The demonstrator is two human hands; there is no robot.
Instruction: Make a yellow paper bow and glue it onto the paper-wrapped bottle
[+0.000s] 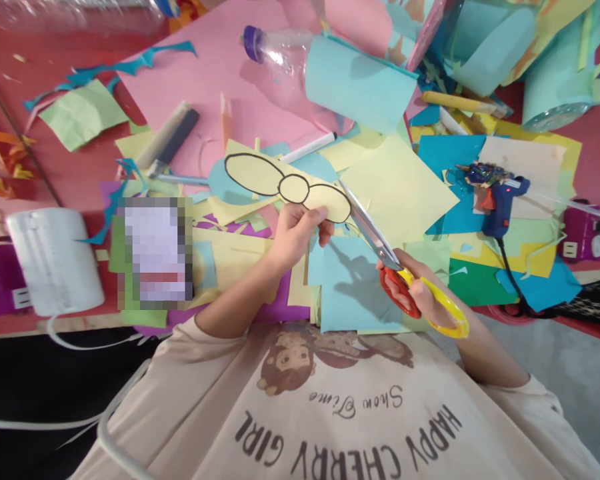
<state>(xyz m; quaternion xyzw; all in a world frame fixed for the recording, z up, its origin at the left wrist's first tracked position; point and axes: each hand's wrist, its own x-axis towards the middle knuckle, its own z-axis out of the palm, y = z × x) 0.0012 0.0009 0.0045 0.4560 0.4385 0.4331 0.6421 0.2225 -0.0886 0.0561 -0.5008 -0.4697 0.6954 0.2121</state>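
Note:
Between the thumb and fingers of my left hand (pixel 300 230) is a piece of pale yellow paper (pixel 250 175). A bow-like shape is drawn on it in black: a small circle with a long oval on either side. My right hand (pixel 417 280) grips scissors (pixel 373 230) by their red and yellow handles. Their metal blades point up and left, with the tips at the paper's right edge, beside the right oval. Whether the blades are on the paper or just next to it, I cannot tell. Under both hands lies light blue paper (pixel 350 287).
A plastic bottle (pixel 285 60) wrapped in light blue paper lies at the back. To the right rests a blue glue gun (pixel 500 203) with its cord. A blurred-out phone-like object (pixel 155 250) and a white device (pixel 55 260) are at left. Coloured paper scraps, a marker (pixel 310 147) and pens lie around.

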